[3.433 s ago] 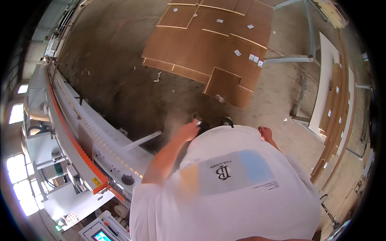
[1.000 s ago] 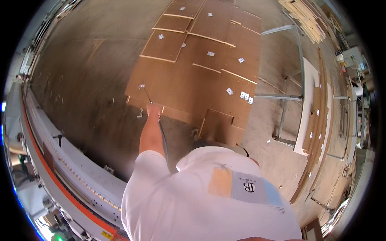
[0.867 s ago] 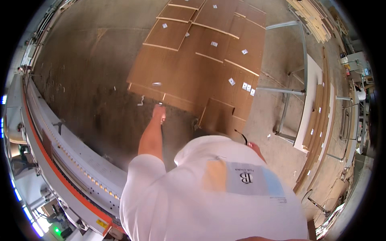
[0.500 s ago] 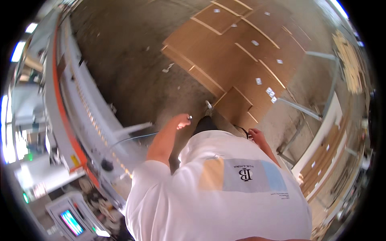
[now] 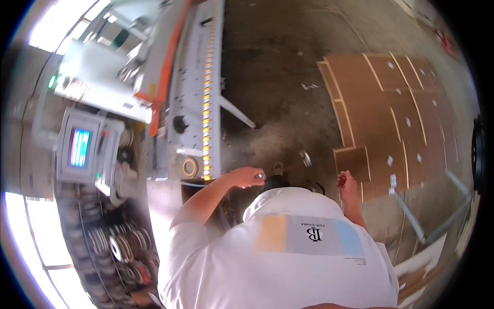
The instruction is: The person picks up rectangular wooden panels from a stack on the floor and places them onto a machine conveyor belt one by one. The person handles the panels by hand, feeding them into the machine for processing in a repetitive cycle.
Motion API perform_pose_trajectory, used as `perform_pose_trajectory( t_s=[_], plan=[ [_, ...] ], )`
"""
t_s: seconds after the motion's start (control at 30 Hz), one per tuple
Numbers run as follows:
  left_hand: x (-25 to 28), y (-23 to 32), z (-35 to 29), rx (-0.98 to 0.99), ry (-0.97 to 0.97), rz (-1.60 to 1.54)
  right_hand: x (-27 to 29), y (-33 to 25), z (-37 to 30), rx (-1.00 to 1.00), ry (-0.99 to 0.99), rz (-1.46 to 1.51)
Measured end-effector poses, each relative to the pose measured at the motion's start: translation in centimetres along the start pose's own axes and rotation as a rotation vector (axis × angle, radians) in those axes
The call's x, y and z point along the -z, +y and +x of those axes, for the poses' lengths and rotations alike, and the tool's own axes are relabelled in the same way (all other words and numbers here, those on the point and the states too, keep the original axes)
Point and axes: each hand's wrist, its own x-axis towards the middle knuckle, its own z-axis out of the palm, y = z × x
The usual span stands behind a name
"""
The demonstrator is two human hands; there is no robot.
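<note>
My left hand [image 5: 248,177] is out in front of my body, its fingers closed round a small shiny thing [image 5: 261,176] that looks metallic; its kind is too small to tell. Beside it stands the near end of a long edge-banding-like machine with a grey bed [image 5: 193,110] and a row of yellow rollers [image 5: 207,110]. On that end lies a tan ring-shaped roll [image 5: 189,167]. My right hand [image 5: 347,181] hangs at my right side with curled fingers, near brown panels [image 5: 360,121] lying low; what it holds, if anything, is hidden.
A control panel with a lit screen [image 5: 80,148] stands at the left, above several rolls of banding [image 5: 123,244]. A grey support arm [image 5: 236,112] juts from the machine over the concrete floor [image 5: 272,77]. Grey metal bars [image 5: 410,218] lie beyond the panels at the right.
My view has turned left: the machine and control panel now stand nearer the middle, and the panels have shifted right. My right hand has swung out from my body; my left stays closed.
</note>
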Motion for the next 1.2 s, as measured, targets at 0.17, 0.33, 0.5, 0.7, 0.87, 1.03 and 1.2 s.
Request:
perform_pose_trajectory(
  t_s=[0.17, 0.33, 0.5, 0.7, 0.87, 1.03, 1.2],
  plan=[
    [-3.0, -5.3, -7.4, -0.085, 0.17, 0.152, -8.8, -3.5, 5.3, 0.013, -0.04, -0.069],
    [-2.6, -15.4, -15.3, 0.247, 0.572, 0.214, -18.5, -2.5, 5.8, 0.042, -0.234, -0.315],
    [0.8, -27.5, -25.0, 0.703, 1.114, 0.169, -26.7, 5.3, 4.6, -0.052, -0.393, -0.581],
    [0.4, -46.7, -35.1, 0.739, 1.875, -0.074, -35.0, 11.6, -1.0, 0.027, -0.742, -1.181],
    [2.5, -55.6, -37.3, 0.769, 2.168, -0.28, -31.2, 13.2, 2.2, 0.321, -0.719, -1.325],
    [6.8, -60.2, -33.8, 0.644, 2.1, -0.714, -20.7, 13.0, 5.1, 0.126, -0.459, -1.333],
    [4.9, -70.0, -31.9, 0.739, 2.162, -0.376, -17.5, 14.5, 5.3, 0.397, -0.589, -1.549]
  ],
)
